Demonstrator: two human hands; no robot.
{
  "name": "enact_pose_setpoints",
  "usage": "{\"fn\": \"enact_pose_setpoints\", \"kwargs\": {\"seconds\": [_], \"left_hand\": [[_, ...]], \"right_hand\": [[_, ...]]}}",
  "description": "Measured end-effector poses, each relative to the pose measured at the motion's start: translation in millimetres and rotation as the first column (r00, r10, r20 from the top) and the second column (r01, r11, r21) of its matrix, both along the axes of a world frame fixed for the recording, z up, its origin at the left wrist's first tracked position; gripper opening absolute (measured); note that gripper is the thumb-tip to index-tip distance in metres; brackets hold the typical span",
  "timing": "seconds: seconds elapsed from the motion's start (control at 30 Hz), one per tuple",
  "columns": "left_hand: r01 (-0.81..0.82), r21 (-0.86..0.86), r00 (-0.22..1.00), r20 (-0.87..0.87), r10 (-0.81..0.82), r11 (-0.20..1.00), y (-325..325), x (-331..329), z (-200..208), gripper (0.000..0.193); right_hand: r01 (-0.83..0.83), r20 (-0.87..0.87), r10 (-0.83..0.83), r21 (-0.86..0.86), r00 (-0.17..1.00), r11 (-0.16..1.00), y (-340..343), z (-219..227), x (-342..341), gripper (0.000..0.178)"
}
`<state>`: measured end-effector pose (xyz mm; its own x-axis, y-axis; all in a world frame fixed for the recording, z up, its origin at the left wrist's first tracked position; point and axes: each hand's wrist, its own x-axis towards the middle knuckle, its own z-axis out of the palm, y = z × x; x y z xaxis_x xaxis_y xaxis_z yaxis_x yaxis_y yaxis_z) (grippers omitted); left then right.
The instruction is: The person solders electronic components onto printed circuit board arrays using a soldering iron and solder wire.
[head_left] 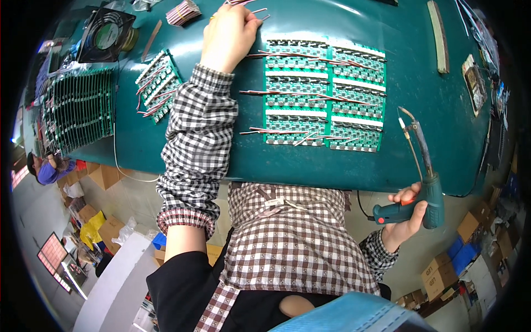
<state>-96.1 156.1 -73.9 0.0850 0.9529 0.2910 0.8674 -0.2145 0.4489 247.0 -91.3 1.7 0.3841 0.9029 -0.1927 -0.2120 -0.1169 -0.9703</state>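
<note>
My right hand (406, 213) is wrapped around the grip of a dark green soldering gun (435, 202), its tip and thin feed tube pointing up over the table's near edge. At the far edge of the table, my left hand (229, 30) is closed, with thin red and white wires (262, 13) poking out by its fingertips. How many it grips is hidden. Between the hands lies a panel of green circuit boards (326, 83) with white connector strips. Across it rest three rows of paired wires (257, 93), their ends sticking out to the left.
A smaller stack of boards (159, 86) lies left of my forearm. Beyond it stand a row of upright boards (80, 110) and a black fan (107, 34). A bundle of wires (182, 12) sits at the far edge. A wooden strip (438, 36) lies on the right.
</note>
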Motion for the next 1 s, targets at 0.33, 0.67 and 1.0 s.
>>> {"fn": "enact_pose_setpoints", "kwargs": {"seconds": [0.33,0.67,1.0], "left_hand": [[0.390,0.090,0.918,0.036,-0.394,0.916,-69.2,68.0,61.0,0.011],[0.670,-0.121,0.731,-0.063,-0.680,0.732,-126.6,112.3,56.3,0.026],[0.693,-0.103,0.704,-0.118,-0.700,0.714,-136.6,131.3,60.6,0.030]], "right_hand": [[0.004,-0.009,-0.004,0.014,1.000,1.000,-3.6,-8.8,6.1,0.045],[0.028,-0.067,-0.027,0.020,0.997,0.999,-11.6,-15.8,12.1,0.045],[0.041,-0.088,-0.042,-0.008,0.995,0.999,-13.4,-19.6,12.1,0.046]]}}
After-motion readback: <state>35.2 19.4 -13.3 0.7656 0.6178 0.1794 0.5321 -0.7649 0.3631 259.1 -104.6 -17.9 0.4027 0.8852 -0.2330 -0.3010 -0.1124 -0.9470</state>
